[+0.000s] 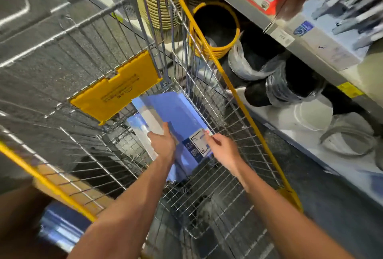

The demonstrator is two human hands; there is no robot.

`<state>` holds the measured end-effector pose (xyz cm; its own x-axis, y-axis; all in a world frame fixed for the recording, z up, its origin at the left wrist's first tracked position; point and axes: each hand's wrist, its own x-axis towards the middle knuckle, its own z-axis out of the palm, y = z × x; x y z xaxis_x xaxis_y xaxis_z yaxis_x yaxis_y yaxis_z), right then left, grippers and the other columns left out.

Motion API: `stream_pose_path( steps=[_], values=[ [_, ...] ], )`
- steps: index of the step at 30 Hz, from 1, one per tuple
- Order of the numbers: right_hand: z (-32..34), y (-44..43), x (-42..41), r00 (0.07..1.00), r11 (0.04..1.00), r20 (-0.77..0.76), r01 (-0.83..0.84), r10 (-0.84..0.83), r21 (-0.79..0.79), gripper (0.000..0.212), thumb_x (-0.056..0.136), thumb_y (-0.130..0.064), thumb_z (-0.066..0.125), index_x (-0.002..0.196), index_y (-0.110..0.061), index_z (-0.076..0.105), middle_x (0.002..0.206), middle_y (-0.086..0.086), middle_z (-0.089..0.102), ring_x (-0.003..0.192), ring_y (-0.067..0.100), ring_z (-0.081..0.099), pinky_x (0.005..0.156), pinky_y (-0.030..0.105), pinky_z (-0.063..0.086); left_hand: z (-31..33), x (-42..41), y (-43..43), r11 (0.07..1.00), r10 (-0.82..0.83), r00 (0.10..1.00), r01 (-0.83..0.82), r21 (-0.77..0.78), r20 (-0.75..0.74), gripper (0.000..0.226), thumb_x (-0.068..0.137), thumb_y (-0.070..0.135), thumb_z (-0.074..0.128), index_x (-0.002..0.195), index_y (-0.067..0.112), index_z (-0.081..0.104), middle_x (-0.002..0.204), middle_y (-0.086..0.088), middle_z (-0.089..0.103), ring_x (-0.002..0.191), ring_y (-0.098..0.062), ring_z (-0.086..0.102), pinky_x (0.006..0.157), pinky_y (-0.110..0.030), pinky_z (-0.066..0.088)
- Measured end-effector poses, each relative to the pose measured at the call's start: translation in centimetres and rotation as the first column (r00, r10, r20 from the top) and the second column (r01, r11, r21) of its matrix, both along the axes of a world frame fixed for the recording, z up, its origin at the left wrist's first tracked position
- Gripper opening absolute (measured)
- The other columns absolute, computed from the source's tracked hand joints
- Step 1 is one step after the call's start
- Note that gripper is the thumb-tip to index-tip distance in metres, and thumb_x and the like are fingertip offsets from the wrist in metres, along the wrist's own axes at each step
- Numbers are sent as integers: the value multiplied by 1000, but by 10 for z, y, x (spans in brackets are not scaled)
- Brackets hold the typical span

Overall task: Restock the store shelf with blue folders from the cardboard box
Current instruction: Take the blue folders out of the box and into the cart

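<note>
Reaching down into a wire trolley, two bare forearms stretch away from where I stand. Low at the left, through the wires, a tan cardboard surface shows. Just below it is something glossy and blue, too blurred to name.

Further in, the left hand has its grip closed on the near left edge of the blue folders, thumb lying on top and fingers curled under. The right hand pinches the same stack at its right edge, its grip narrow, with the fingertips on a white printed label stuck to the top folder. The folders lie inside the trolley basket, close against its right wire wall.

Just beyond them a yellow plastic flap hangs on the trolley's wires. To the right, past the trolley's yellow rail, stands the store shelf. White buckets sit on its lower board, black buckets wrapped in clear film lie farther along, and past them is a yellow bucket. Above, the next shelf edge carries price tags, and the goods on it are a blur.
</note>
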<state>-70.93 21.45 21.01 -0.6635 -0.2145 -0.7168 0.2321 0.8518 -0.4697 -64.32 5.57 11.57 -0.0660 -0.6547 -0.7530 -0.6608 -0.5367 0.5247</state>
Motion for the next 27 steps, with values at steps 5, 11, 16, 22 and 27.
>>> stream_pose_path(
  steps=[5,11,16,22,27],
  values=[
    [-14,-4,-1,999,999,-1,48,-48,-4,40,98,-49,55,95,-11,68,80,2,65,74,19,59,66,31,43,-20,-4,-17,975,-215,972,208,79,91,71,101,46,54,139,-13,42,130,-29,60,120,-44,59,98,-44,51],
    [-13,-10,0,999,999,29,23,-22,-31,39,100,-48,51,102,-13,68,92,7,69,85,25,63,74,35,47,-6,19,-41,851,-525,839,518,83,141,36,100,23,53,113,-8,68,111,-24,71,108,-39,67,86,-35,53],
    [9,-22,1,998,995,27,-63,65,-76,35,102,-38,49,97,-8,68,83,4,61,77,21,56,69,31,42,25,24,-35,835,-548,834,550,10,-61,17,103,19,51,109,4,57,87,-15,74,66,-21,71,55,-25,53],
    [55,-26,11,985,974,-91,-161,148,-158,37,101,-33,49,80,-4,59,69,8,54,65,22,46,65,34,35,90,39,-12,778,-619,775,581,-239,-130,21,102,26,51,103,7,61,80,-7,75,60,-19,71,61,-34,59],
    [82,-9,43,967,925,-155,-241,202,-293,37,92,-34,52,83,0,63,91,23,67,85,42,63,77,52,50,154,84,28,808,-554,799,449,-383,-233,18,103,28,54,99,13,63,80,-5,75,65,-22,73,62,-30,56]
  ],
)
